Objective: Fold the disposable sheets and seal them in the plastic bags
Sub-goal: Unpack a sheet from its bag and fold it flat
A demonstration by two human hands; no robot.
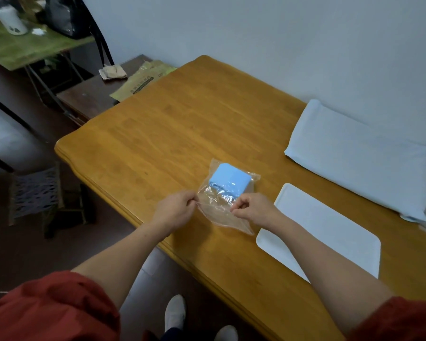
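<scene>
Plastic bag at frame centre, folded blue sheet inside; mouth edge pinched by left hand and right hand.

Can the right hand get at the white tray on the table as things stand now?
Probably yes: the white tray lies just beside the right hand, with nothing between them. But that hand pinches the plastic bag, so it must let go first.

A clear plastic bag lies crinkled on the worktop at the centre of the frame, its mouth toward the lower edge. At its far end sits a folded sheet (bright blue, a compact square). A stack of pale blue sheets lies flat at the right.
</scene>
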